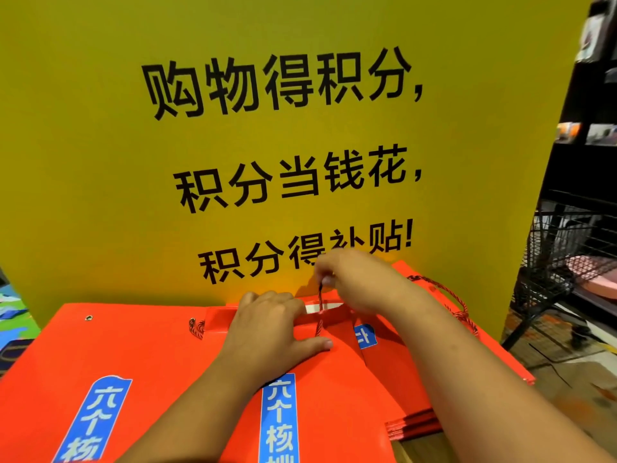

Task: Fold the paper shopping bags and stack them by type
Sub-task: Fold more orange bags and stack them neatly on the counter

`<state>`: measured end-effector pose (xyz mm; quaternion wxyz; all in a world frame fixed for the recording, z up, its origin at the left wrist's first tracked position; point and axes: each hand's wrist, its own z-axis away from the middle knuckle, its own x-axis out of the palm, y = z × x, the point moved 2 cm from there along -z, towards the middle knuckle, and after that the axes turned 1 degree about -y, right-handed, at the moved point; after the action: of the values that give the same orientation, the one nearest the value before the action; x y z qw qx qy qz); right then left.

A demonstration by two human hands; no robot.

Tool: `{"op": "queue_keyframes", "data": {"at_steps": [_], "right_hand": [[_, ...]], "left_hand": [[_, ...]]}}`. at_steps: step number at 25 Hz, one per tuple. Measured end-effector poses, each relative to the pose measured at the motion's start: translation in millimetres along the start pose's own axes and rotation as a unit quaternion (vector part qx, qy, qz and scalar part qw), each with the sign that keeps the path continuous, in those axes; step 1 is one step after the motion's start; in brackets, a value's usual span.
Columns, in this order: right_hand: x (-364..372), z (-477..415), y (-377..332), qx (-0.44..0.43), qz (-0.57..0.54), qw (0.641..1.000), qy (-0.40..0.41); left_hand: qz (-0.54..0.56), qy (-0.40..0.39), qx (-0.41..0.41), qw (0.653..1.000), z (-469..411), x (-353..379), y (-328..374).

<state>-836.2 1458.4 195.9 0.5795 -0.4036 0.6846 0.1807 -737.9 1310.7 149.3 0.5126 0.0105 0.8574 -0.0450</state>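
- The top red bag lies flat on a stack of red bags. Its long axis runs from the person toward the yellow sign, with the mouth at the stack's far edge.
- The left hand presses palm-down on the bag's far end, thumb out.
- The right hand pinches the rope handle, lifted taut.
- A wire basket on the right holds something pink.

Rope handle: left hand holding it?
No, the right hand pinches the rope handle, while the left hand presses on the red bag.
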Motion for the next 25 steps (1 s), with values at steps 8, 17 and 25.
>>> {"op": "queue_keyframes", "data": {"at_steps": [8, 17, 25], "right_hand": [[-61.9, 21.1, 55.0, 0.175, -0.235, 0.921, 0.258], [-59.0, 23.8, 55.3, 0.207, -0.341, 0.825, 0.4], [-59.0, 21.9, 51.2, 0.143, -0.429, 0.808, 0.377]], "left_hand": [[0.001, 0.0, -0.005, 1.0, 0.0, -0.1, -3.1], [0.028, 0.071, 0.009, 0.997, 0.2, -0.8, 1.5], [0.041, 0.031, 0.011, 0.999, 1.1, -1.6, -1.1]]}}
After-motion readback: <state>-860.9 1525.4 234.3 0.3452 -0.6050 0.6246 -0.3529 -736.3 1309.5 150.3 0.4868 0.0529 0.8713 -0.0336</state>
